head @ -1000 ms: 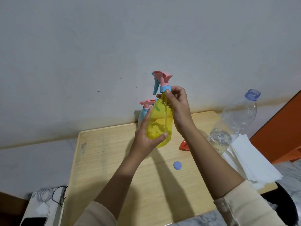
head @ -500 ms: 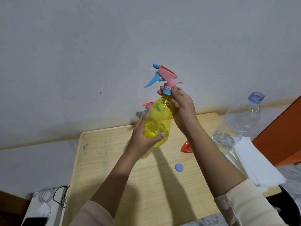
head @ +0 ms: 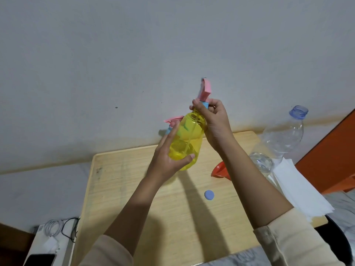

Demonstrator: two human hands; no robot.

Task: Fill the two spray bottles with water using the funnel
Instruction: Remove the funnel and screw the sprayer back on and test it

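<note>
Yellow translucent spray bottle (head: 187, 143) tilted over the table's (head: 119, 189) far edge: left hand (head: 167, 160) wraps its rounded body, right hand (head: 215, 120) pinches the blue collar (head: 204, 104)

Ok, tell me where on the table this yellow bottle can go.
Free: the table's left strip, beyond the left hand; also the near middle, short of the blue cap. Crowded: the right side, with orange funnel, water bottle and paper sheets.
</note>
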